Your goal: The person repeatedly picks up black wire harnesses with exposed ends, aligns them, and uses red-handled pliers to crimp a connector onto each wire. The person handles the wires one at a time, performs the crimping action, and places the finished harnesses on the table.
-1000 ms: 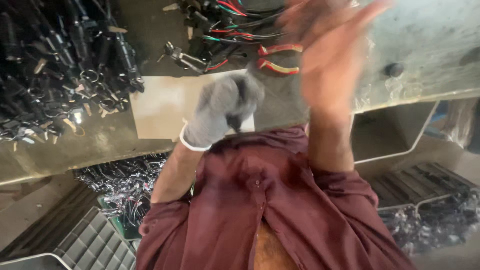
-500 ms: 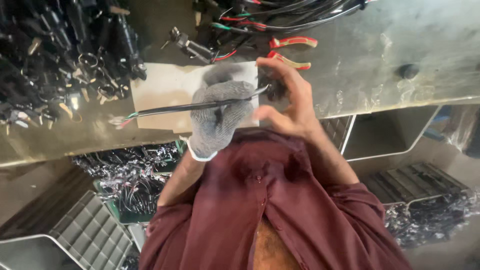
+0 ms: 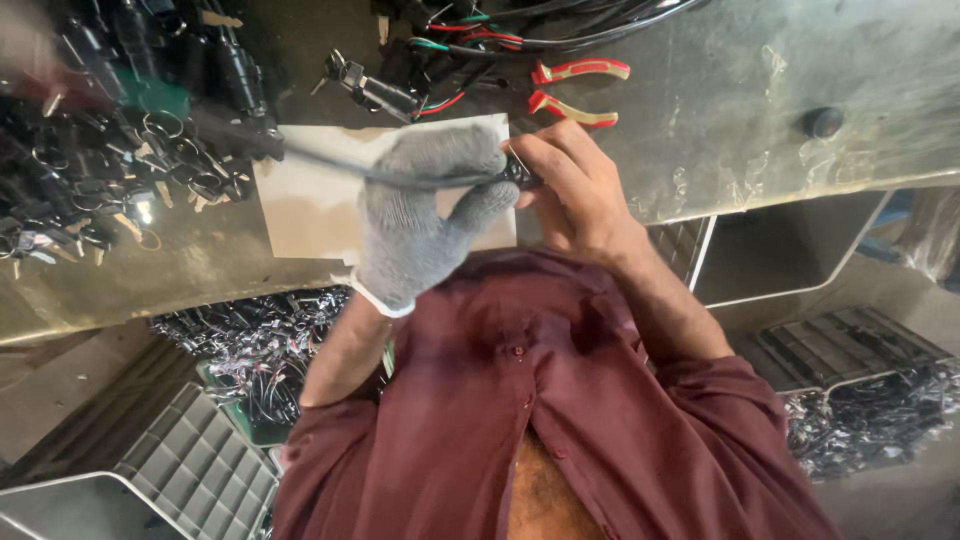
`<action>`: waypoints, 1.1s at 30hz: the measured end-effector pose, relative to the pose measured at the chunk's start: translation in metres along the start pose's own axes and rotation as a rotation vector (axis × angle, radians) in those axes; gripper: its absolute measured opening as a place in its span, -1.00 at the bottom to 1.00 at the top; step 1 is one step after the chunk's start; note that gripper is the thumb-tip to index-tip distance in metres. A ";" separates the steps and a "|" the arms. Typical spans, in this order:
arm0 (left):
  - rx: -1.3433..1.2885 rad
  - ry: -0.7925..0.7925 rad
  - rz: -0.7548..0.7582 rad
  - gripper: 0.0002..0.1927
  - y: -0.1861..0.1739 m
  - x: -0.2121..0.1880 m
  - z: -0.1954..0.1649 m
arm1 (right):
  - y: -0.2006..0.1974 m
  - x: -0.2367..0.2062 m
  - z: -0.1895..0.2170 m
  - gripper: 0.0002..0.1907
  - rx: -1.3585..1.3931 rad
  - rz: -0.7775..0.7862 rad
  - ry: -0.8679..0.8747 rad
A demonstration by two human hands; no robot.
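Gloved left hand (image 3: 425,225) and bare right hand (image 3: 575,190) closing fingers on a black cable (image 3: 400,178), hovering over cardboard sheet (image 3: 310,200) at counter (image 3: 760,110) edge, red pliers (image 3: 575,90) lying just beyond.

A dull grey metal bench (image 3: 760,120) fills the upper frame. On it at centre lies a pale rectangular cardboard sheet (image 3: 305,205). A heap of black cable parts with metal rings (image 3: 90,170) covers the upper left, somewhat blurred. Red-handled pliers (image 3: 575,90) lie at top centre beside a bundle of black, red and green wires (image 3: 480,30). A small black round knob (image 3: 825,122) sits at upper right.
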State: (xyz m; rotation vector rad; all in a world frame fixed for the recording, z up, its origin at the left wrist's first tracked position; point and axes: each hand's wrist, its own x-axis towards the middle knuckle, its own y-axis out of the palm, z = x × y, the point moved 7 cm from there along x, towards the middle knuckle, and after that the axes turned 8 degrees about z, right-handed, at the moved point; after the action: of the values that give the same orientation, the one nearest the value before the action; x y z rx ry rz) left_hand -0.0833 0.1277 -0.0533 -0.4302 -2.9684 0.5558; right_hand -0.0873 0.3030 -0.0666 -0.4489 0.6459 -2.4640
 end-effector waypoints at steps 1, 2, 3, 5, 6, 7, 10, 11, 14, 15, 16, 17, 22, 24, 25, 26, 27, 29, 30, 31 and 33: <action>0.041 0.005 -0.003 -0.64 -0.004 0.003 0.000 | 0.000 0.001 0.000 -0.44 0.011 0.008 0.006; 0.023 0.016 0.022 -0.65 -0.007 0.007 -0.001 | 0.000 0.001 0.001 -0.45 0.022 0.017 0.006; 0.005 0.019 0.048 -0.67 -0.008 0.010 -0.001 | 0.001 0.002 0.000 -0.46 0.038 0.029 0.012; -0.224 -0.032 0.108 -0.65 -0.009 0.016 0.004 | 0.003 0.001 -0.002 -0.48 0.074 0.034 0.035; -0.434 -0.088 0.133 -0.62 -0.006 0.019 0.009 | 0.004 0.000 -0.004 -0.49 0.092 0.034 0.048; -0.642 -0.146 0.156 -0.58 -0.004 0.020 0.014 | 0.006 -0.001 -0.005 -0.49 0.112 0.035 0.060; 0.001 -0.139 0.241 -0.68 -0.001 0.021 0.017 | 0.009 -0.003 -0.008 -0.55 0.113 0.016 0.099; -0.021 -0.079 0.193 -0.69 -0.002 0.020 0.014 | 0.011 -0.003 -0.011 -0.56 0.143 0.029 0.136; -0.203 0.052 0.074 -0.68 -0.003 0.015 0.014 | 0.013 -0.003 -0.016 -0.58 0.207 0.047 0.184; -0.346 0.056 0.057 -0.66 -0.002 0.014 0.018 | 0.013 -0.002 -0.015 -0.59 0.216 0.040 0.167; -0.488 0.058 0.041 -0.64 -0.001 0.014 0.021 | 0.013 -0.001 -0.014 -0.60 0.226 0.032 0.150; -0.410 0.102 0.074 -0.65 0.001 0.013 0.019 | 0.014 0.000 -0.015 -0.60 0.237 0.039 0.163; -0.355 0.066 0.056 -0.62 0.002 0.012 0.021 | 0.019 0.000 -0.018 -0.58 0.316 -0.004 0.227; -0.386 -0.051 -0.016 -0.54 0.002 0.012 0.028 | 0.019 -0.001 -0.018 -0.57 0.316 -0.017 0.225; -0.393 -0.118 -0.052 -0.48 0.001 0.012 0.031 | 0.019 -0.002 -0.018 -0.57 0.315 -0.028 0.226; -0.375 -0.115 -0.031 -0.49 0.003 0.014 0.029 | 0.020 -0.002 -0.018 -0.57 0.317 -0.021 0.232; -0.360 -0.113 -0.008 -0.50 0.004 0.016 0.028 | 0.021 -0.003 -0.019 -0.56 0.319 -0.014 0.241; -0.240 -0.068 0.033 -0.53 0.005 0.019 0.021 | 0.021 -0.005 -0.021 -0.56 0.337 -0.013 0.262; -0.135 -0.024 0.047 -0.55 0.005 0.021 0.016 | 0.021 -0.005 -0.023 -0.56 0.351 -0.019 0.270; -0.030 0.012 0.063 -0.56 0.005 0.021 0.011 | 0.021 -0.006 -0.025 -0.56 0.371 -0.021 0.284; -0.061 0.087 0.050 -0.53 0.008 0.019 0.001 | 0.021 -0.009 -0.033 -0.55 0.564 -0.053 0.338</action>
State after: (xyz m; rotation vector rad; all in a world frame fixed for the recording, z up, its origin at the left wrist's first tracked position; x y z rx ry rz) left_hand -0.0999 0.1396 -0.0566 -0.5216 -2.9045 0.4395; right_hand -0.0857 0.3040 -0.1067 0.1737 0.0397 -2.6474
